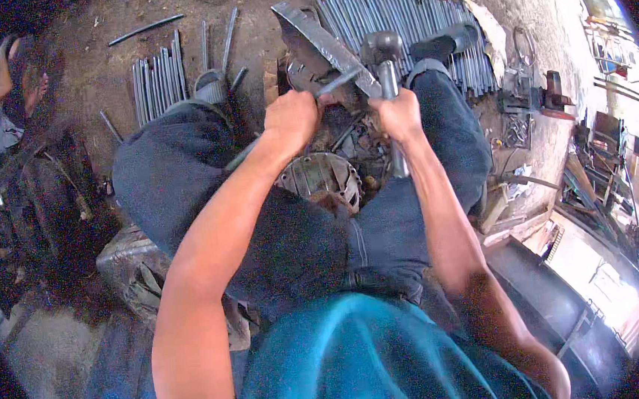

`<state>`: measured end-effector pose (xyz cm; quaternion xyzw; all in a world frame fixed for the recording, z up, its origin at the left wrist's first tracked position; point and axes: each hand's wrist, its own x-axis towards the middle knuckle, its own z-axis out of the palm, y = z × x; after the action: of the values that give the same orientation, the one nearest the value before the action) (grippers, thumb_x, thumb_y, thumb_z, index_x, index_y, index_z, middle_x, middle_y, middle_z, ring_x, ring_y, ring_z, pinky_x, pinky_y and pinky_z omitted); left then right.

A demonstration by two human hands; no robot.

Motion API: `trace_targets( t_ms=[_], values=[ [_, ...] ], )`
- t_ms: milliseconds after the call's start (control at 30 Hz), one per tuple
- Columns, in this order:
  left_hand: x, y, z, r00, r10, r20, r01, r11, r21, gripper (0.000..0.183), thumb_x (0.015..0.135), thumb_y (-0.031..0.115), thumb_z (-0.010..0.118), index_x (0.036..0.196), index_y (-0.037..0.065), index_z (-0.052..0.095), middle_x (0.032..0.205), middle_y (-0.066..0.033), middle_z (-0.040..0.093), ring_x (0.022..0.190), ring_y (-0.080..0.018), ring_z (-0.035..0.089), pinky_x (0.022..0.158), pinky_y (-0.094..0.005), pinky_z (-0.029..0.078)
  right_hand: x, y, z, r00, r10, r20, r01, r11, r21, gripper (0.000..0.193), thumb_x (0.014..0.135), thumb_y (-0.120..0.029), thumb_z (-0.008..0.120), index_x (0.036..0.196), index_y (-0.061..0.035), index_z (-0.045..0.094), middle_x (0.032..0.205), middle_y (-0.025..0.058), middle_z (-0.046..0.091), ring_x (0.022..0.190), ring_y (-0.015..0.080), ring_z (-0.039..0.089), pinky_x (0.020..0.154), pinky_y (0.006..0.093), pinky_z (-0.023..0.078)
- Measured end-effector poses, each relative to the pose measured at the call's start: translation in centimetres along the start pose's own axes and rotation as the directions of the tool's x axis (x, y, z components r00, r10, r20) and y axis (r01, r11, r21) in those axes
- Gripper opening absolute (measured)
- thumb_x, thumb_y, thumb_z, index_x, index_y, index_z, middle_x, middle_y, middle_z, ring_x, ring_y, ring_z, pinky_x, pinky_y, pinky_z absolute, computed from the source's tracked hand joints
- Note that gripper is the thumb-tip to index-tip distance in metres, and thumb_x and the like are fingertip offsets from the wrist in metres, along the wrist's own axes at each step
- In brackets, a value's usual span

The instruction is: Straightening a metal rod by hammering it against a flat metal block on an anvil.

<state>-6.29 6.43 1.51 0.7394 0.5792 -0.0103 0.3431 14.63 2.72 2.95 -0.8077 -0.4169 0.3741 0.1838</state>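
My left hand [294, 119] is closed round a thin grey metal rod [338, 82]. The rod's far end lies over the near end of a long, flat-sided metal bar [318, 38]; whether they touch I cannot tell. In my right hand [399, 114] is a hammer [389, 78], gripped by its pale metal handle, its dark head [381, 47] raised just right of the bar's near end. Between my knees, under my hands, sit a round metal part [321, 175] with a toothed-looking edge and several dark metal scraps [360, 140].
Many grey rods [372, 15] lie side by side beyond the bar, reaching my right foot [442, 43]. A smaller row of rods [160, 81] is by my left foot [210, 86]. A vise-like metal tool [555, 95] stands at right. Another person [5, 112] is at far left.
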Motion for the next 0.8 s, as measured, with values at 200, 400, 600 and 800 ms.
trace_targets(
  t_ms=[200, 400, 600, 800],
  values=[
    [-1.1, 0.9, 0.0, 0.999, -0.041, 0.014, 0.041, 0.999, 0.013, 0.055, 0.092, 0.047, 0.046, 0.080, -0.002, 0.069, 0.081, -0.0237, 0.066, 0.079, -0.0406, 0.066, 0.072, -0.0491, 0.053, -2.3, -10.0, -8.2, 0.990, -0.131, -0.049, 0.136, 0.984, 0.113, 0.007, 0.074, -0.014, 0.067, 0.075, -0.0079, 0.069, 0.064, 0.0072, 0.061, 0.051, 0.0170, 0.058, 0.050, 0.0316, 0.048],
    [-1.3, 0.3, 0.0, 0.999, -0.048, -0.012, 0.048, 0.998, 0.030, 0.056, 0.092, 0.049, 0.046, 0.079, -0.001, 0.069, 0.080, -0.0232, 0.066, 0.077, -0.0402, 0.066, 0.070, -0.0494, 0.053, -5.6, -18.4, -14.9, 0.794, -0.553, -0.253, 0.591, 0.600, 0.540, 0.017, 0.084, -0.011, 0.064, 0.073, -0.0073, 0.052, 0.054, -0.0035, 0.040, 0.044, 0.0056, 0.033, 0.045, 0.0209, 0.027],
    [-0.8, 0.6, 0.1, 1.000, -0.010, -0.024, 0.011, 1.000, 0.016, 0.056, 0.092, 0.049, 0.046, 0.078, -0.001, 0.068, 0.079, -0.0230, 0.066, 0.077, -0.0401, 0.066, 0.070, -0.0487, 0.053, -1.8, -6.1, -5.4, 0.556, -0.688, -0.467, 0.541, 0.726, -0.425, 0.030, 0.088, -0.028, 0.063, 0.077, -0.0023, 0.053, 0.053, 0.0033, 0.051, 0.048, 0.0151, 0.049, 0.051, 0.0315, 0.043],
    [0.3, -0.4, 0.2, 0.994, 0.012, -0.113, -0.012, 1.000, -0.005, 0.057, 0.092, 0.050, 0.047, 0.078, -0.002, 0.067, 0.079, -0.0256, 0.065, 0.079, -0.0415, 0.065, 0.071, -0.0499, 0.052, 0.2, -4.3, -1.6, 0.999, -0.049, 0.010, 0.049, 0.999, 0.002, 0.027, 0.071, -0.019, 0.068, 0.081, 0.0052, 0.063, 0.060, 0.0140, 0.061, 0.056, 0.0244, 0.061, 0.056, 0.0391, 0.049]
  ],
)
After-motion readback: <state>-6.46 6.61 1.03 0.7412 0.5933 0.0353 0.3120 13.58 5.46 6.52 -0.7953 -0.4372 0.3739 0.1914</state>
